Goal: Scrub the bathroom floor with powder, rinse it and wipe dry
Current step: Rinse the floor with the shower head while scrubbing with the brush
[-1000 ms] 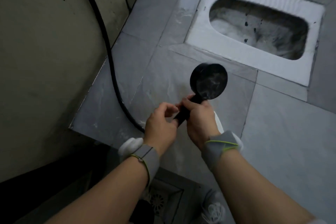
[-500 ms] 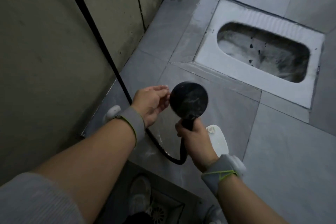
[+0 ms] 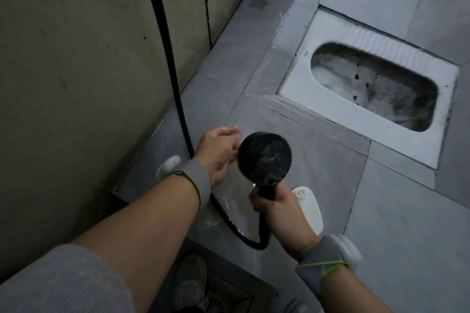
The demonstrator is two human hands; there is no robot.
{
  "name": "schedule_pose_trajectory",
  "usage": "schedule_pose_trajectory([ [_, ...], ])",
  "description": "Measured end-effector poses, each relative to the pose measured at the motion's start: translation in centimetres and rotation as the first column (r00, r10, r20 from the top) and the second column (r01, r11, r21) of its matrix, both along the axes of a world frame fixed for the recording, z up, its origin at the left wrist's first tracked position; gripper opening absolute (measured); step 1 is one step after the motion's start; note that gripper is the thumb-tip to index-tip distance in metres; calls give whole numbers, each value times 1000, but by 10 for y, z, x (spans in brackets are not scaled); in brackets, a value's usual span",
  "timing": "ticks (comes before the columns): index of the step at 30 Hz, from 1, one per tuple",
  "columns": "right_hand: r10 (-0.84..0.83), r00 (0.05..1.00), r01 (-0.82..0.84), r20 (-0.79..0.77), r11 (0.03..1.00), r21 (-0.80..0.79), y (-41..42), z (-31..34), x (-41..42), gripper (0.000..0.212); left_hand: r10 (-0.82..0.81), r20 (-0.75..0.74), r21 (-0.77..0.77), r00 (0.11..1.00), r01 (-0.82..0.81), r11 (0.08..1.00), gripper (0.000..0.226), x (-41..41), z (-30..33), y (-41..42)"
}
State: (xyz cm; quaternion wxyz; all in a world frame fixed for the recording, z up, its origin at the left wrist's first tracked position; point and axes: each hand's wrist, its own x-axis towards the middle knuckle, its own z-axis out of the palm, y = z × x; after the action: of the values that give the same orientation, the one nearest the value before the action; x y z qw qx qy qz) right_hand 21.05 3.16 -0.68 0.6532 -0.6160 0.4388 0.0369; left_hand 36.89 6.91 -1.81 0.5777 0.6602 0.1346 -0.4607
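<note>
My right hand (image 3: 282,213) grips the handle of a black shower head (image 3: 264,157), whose round face points up toward me. Its black hose (image 3: 175,89) runs down the left wall and loops under my hands. My left hand (image 3: 216,152) hovers just left of the shower head's face, fingers loosely extended and wet-looking, holding nothing. Below both hands lies the grey tiled bathroom floor (image 3: 396,226). A white object (image 3: 310,208) rests on the floor beside my right hand.
A white squat toilet (image 3: 371,89) is set into the raised floor at the upper right. The beige wall (image 3: 76,71) stands close on the left. A floor drain grate (image 3: 218,300) and my shoe (image 3: 190,279) are on the lower step.
My left hand let go of the handle and moved up beside the shower head's face. The shower head turned upward in my right hand. The view shifted toward the wall.
</note>
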Motion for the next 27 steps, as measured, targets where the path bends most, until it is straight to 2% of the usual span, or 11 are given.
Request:
schedule_pose_trajectory([
  [2, 35, 999, -35, -14, 999, 11, 5, -3, 0, 17, -4, -20, 29, 1000, 5, 1000, 29, 1, 3, -3],
  [4, -60, 998, 60, -3, 998, -14, 6, -6, 1, 16, 28, -32, 42, 999, -26, 999, 41, -1, 1, -6],
  [6, -137, 990, 136, 23, 990, 35, 5, -8, 1, 17, 41, -36, 30, 998, -40, 999, 35, -4, -1, -6],
  [9, -45, 999, 44, 16, 996, 78, 11, -9, 2, 23, 13, 20, 44, 1000, -14, 999, 20, -6, -3, 1],
  [13, -193, 981, 193, -2, 980, 41, 9, -21, 5, 18, -2, -7, 21, 1000, 2, 1000, 18, -19, 1, 16],
  [16, -67, 998, 68, -21, 996, 49, 22, -29, 6, 12, -3, 50, 79, 999, -1, 997, 22, -34, -6, 34],
  [19, -276, 960, 273, -50, 960, -62, 29, -39, -2, 10, -40, 139, 126, 990, 23, 992, 20, -52, -9, 59],
  [21, -351, 936, 351, -27, 936, -17, 29, -39, -5, 14, -141, 167, 104, 976, 125, 987, 20, -68, -4, 67],
  [23, -248, 969, 247, 18, 968, 51, 34, -36, -5, 27, -183, 174, 64, 968, 175, 983, 20, -82, 3, 68],
  [25, -89, 990, 87, 106, 996, 24, 40, -29, 1, 35, -157, 152, 37, 976, 153, 988, 20, -87, 9, 67],
  [27, 59, 983, -61, 174, 998, 4, 48, -21, 5, 39, -167, 214, 108, 962, 146, 983, 24, -86, 5, 71],
])
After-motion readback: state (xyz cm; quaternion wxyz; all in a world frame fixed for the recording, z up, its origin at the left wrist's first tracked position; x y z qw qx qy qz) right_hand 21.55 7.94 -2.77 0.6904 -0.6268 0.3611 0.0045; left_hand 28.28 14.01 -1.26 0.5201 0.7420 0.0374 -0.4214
